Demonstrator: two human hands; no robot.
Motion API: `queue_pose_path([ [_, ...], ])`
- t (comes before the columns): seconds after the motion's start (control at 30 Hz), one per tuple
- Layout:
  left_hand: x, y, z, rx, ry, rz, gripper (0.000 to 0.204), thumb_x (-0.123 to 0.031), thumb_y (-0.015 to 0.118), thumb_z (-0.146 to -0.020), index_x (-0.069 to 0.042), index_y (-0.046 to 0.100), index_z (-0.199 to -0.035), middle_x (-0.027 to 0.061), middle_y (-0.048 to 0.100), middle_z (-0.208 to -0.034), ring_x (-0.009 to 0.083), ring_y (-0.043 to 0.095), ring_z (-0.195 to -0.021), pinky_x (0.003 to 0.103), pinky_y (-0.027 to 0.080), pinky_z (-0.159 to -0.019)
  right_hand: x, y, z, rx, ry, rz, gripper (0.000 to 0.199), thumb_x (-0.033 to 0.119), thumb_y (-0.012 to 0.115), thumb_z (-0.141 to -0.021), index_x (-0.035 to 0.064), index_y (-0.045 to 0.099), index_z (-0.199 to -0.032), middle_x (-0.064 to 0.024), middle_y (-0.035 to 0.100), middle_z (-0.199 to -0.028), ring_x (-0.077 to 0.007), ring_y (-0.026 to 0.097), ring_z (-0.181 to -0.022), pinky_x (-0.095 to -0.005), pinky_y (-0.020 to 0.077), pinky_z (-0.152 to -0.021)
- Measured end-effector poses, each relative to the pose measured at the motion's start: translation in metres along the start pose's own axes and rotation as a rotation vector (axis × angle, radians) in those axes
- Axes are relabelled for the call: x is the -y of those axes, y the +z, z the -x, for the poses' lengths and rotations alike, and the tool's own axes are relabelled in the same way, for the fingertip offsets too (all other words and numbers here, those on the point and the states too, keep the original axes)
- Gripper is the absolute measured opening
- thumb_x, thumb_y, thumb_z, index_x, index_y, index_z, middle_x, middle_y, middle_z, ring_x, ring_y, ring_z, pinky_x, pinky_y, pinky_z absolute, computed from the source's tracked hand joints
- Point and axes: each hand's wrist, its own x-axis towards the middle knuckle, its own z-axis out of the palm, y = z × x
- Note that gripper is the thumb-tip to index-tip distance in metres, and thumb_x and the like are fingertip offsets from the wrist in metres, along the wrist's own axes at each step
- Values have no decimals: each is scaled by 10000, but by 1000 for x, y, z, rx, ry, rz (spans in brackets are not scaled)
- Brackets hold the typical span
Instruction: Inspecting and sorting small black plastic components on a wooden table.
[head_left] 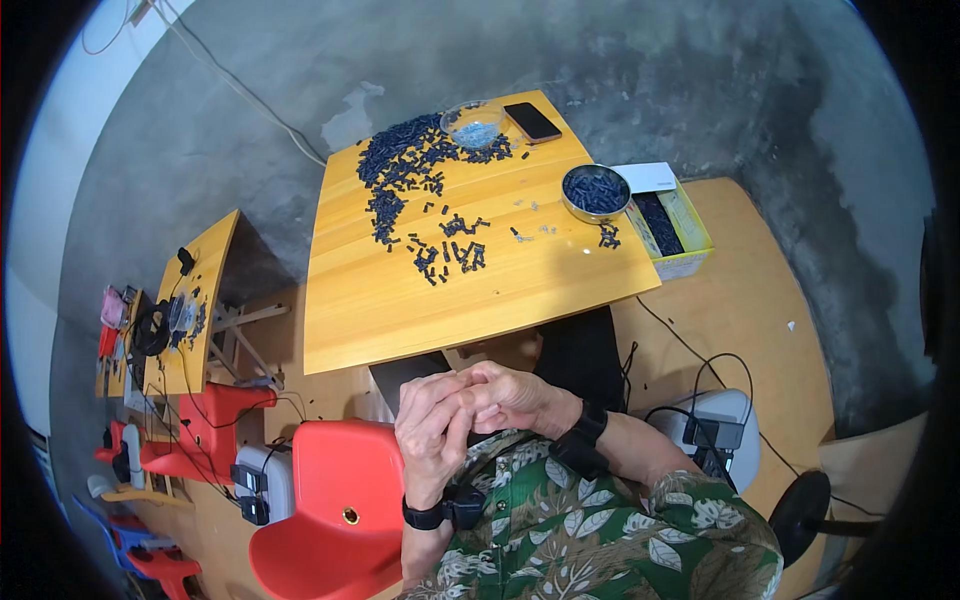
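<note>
Two hands meet close to the chest, near edge of view. Left hand [432,425] has fingers curled, right hand [515,395] lies over it, fingers folded together; can't tell whether anything is pinched between them. Both wrists wear black bands. Neither hand touches the table.

Nearest things: small black parts [410,170], short dark cylinders, spread on the yellow table [400,310] well beyond the hands. Dense heap at the far left corner, thinning into a loose trail toward the table middle, a few strays at right. Tiny pale bits lie right of the trail, too small to identify.

Clear bowl [473,124] at far edge, pale bluish content. Black phone [532,122] just right of it, screen dark. Round metal dish [595,192] at far right, filled with the same black parts.

Open cardboard box [672,232] beside the table's right edge, yellowish walls, black parts inside, a white flap or card at its far end; print unreadable.

Red chair [345,500] near left. Second yellow table [205,300] at left, cluttered with dark items. Grey device [715,430] with cables at right on the floor. Green leaf-print shirt [600,530] at bottom.
</note>
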Motion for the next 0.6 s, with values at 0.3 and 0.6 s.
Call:
queue_pose_path([
  [0.3,1,3,2,-18,-34,34,127,21,717,-773,14,689,-897,123,681,-931,281,649,-878,359,520,-776,-3,1,-3,18,-11,-29,217,184,643,-946,36,586,-1094,50,520,-733,23,420,-489,-134,362,-419],
  [0.6,-3,3,5,-83,-198,-71,185,18,701,-784,0,706,-968,147,664,-1051,310,647,-927,383,513,-821,55,8,21,-352,-208,731,167,171,661,-914,8,687,-941,-14,625,-685,-55,525,-533,-212,423,-463],
])
